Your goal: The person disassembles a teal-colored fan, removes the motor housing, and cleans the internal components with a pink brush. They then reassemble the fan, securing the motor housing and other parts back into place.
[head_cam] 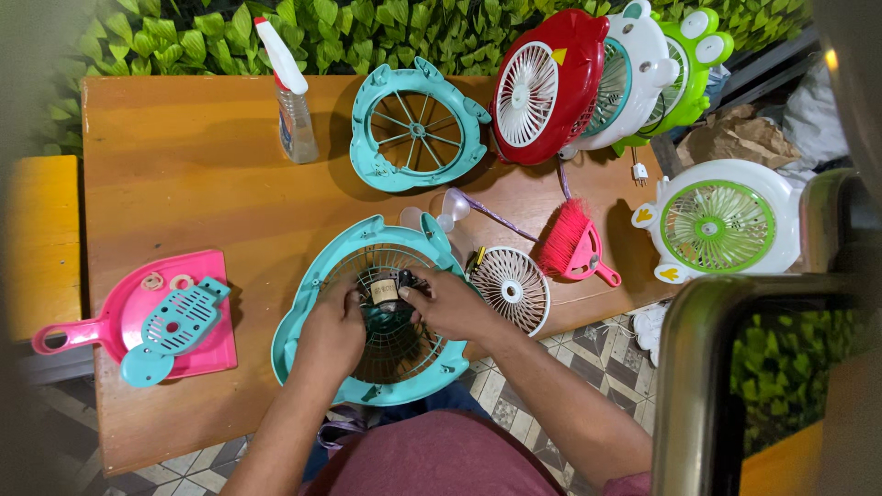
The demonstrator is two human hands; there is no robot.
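Centrally, both hands, left [333, 329] and right [450, 305], clamped on small motor [386, 292] inside teal fan shell [303, 354].

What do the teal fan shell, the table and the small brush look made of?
Teal fan shell: looks like moulded plastic, smooth with a slight sheen.
Table: likely varnished wood; orange-brown with a glossy glare.
Small brush: pink plastic handle, bristles probably synthetic.

Single head-worn view, looking steeply down, close over wooden table [184, 165]
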